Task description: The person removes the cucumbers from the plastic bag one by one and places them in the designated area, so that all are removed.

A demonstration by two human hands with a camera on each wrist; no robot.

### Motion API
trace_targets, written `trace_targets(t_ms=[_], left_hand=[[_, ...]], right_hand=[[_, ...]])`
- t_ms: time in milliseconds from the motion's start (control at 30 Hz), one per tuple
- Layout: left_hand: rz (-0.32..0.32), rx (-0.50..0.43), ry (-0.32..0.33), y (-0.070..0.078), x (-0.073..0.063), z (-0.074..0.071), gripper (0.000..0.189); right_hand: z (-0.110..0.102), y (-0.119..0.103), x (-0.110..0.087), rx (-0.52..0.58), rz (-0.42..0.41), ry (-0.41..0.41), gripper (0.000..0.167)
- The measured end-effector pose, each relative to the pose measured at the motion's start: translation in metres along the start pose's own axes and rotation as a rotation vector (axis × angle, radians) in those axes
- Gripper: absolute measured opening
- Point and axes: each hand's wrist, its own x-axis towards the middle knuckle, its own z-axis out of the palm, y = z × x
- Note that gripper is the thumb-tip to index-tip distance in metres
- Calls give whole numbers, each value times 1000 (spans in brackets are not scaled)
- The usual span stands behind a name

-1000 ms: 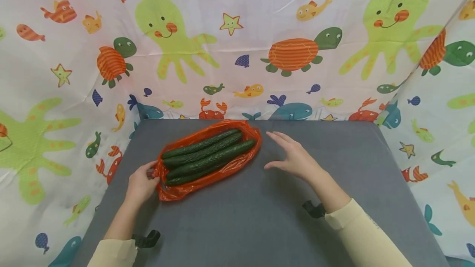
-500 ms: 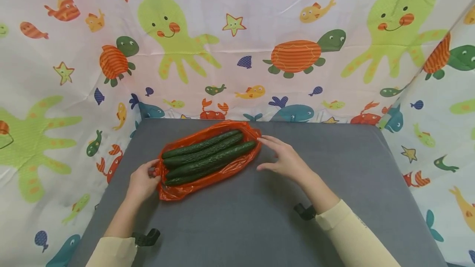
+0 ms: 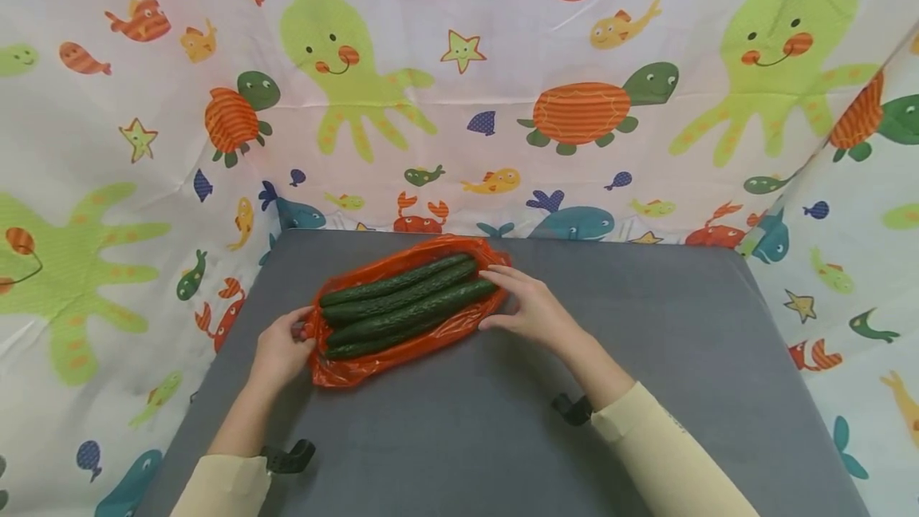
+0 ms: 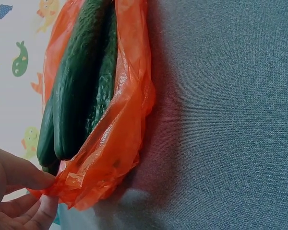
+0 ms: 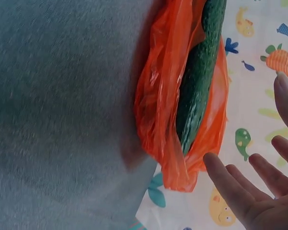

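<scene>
Several long dark green cucumbers (image 3: pixel 405 317) lie side by side in a thin orange plastic bag (image 3: pixel 424 343) on the table. My left hand (image 3: pixel 282 348) is at the bag's left end. In the left wrist view its thumb (image 4: pixel 26 173) and fingers pinch the crumpled edge of the bag (image 4: pixel 127 139), just below the cucumber tips. At the bag's right end is my right hand (image 3: pixel 534 313), thumb and fingers spread apart and holding nothing. From the right wrist, one cucumber (image 5: pixel 200 81) shows inside the bag, with a fingertip right by the orange edge.
A grey cloth-covered table (image 3: pixel 431 445) lies under everything. White curtain (image 3: pixel 502 46) printed with sea animals surrounds it at the back and both sides. A black strap mount (image 3: pixel 289 457) sits on the left wrist, another (image 3: pixel 572 409) on the right.
My right hand has moved left, from beside the bag to its right end, where its fingers now overlap the edge. The left hand keeps its hold on the bag. The head view has shifted slightly.
</scene>
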Motion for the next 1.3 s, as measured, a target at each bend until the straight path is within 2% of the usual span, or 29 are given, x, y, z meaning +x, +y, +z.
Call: trace_targets(t_ms=[200, 567, 833, 1100, 1300], left_hand=[[-6, 11, 0, 1, -2, 0, 58], [3, 17, 1, 8, -5, 0, 60], [10, 37, 12, 5, -1, -1, 61], [-27, 15, 3, 5, -3, -3, 62], [-16, 24, 10, 6, -2, -1, 60]], right_hand=[[7, -5, 7, 19, 7, -3, 79], [23, -7, 18, -9, -31, -19, 78], [39, -15, 30, 31, -28, -67, 82], [49, -29, 39, 77, -23, -83, 83], [58, -32, 42, 53, -32, -86, 82]])
